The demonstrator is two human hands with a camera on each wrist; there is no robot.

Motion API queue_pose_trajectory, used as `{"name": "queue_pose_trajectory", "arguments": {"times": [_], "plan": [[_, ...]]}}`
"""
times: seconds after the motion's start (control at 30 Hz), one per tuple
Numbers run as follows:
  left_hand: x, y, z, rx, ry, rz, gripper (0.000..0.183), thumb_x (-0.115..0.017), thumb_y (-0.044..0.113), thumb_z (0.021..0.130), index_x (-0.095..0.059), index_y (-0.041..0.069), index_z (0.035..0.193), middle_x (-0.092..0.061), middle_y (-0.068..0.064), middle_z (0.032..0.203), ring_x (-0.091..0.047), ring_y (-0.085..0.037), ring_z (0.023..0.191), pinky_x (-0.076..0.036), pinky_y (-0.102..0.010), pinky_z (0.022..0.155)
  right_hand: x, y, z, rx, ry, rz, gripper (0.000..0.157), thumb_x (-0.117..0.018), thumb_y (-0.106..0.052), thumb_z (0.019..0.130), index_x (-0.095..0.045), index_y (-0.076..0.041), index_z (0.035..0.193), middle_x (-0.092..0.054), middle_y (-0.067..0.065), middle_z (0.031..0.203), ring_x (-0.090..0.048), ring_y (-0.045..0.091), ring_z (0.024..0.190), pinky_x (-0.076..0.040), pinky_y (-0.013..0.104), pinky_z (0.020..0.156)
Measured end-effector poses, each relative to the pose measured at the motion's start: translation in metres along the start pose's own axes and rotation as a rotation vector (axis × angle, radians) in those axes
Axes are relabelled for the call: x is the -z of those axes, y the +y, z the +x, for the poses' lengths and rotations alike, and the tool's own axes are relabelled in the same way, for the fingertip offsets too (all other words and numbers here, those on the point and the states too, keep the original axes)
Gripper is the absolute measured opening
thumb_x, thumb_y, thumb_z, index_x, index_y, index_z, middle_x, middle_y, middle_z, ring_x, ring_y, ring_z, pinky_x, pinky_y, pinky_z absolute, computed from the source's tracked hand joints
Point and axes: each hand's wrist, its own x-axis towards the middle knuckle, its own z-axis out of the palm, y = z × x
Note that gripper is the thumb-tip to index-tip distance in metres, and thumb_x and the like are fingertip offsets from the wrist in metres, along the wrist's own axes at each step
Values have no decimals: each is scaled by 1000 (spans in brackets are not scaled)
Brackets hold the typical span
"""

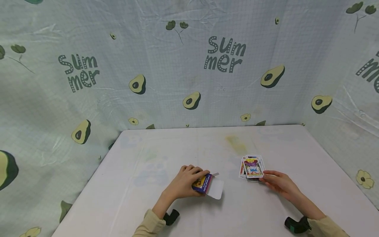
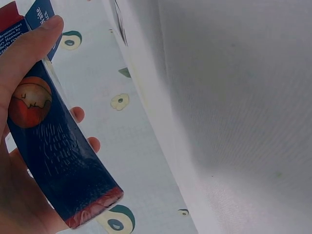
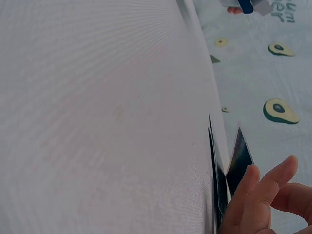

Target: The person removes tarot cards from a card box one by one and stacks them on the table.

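Observation:
My left hand (image 1: pixel 184 184) grips a small blue and purple card box (image 1: pixel 202 184) above the table, its white end flap open to the right. In the left wrist view the box (image 2: pixel 61 146) shows a dark blue side with a round orange picture, and the thumb lies across it. At the right, my right hand (image 1: pixel 279 185) pinches a colourful picture card (image 1: pixel 253 167) by its near right edge. Beneath that card lies a loose pile of cards (image 1: pixel 242 175), mostly covered. The right wrist view shows the card (image 3: pixel 239 161) tilted up off the pile.
A white cloth covers the table (image 1: pixel 165 151), with a yellowish stain towards the back. Behind and beside it hangs a pale curtain (image 1: pixel 165 59) printed with avocados and lettering. Black wrist devices (image 1: pixel 297 225) sit below both wrists.

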Motion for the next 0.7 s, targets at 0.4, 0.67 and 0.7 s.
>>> {"name": "queue_pose_trajectory", "arguments": {"times": [0.4,0.67,0.7], "plan": [[0,-1,0,5,-3,6,75,-74,47,65,-43,27,131,-53,5,116,-46,-13,101,-34,-40,88,1,2,-2,3,-18,81,35,-56,-10,86,-45,6,115,-63,-1,85,-65,8,79,-51,20,71],[1,-1,-1,2,3,6,76,-73,48,65,-43,28,131,-53,5,115,-46,-13,100,-35,-39,87,1,2,-3,16,10,-15,42,-54,-9,87,-40,13,119,-63,0,84,-65,8,79,-51,22,71],[1,-1,-1,1,6,7,76,-74,48,65,-43,28,131,-53,5,115,-46,-13,100,-35,-40,87,0,2,-4,19,13,-28,43,-54,-9,87,-39,14,119,-63,1,85,-65,9,79,-51,22,71]]}}
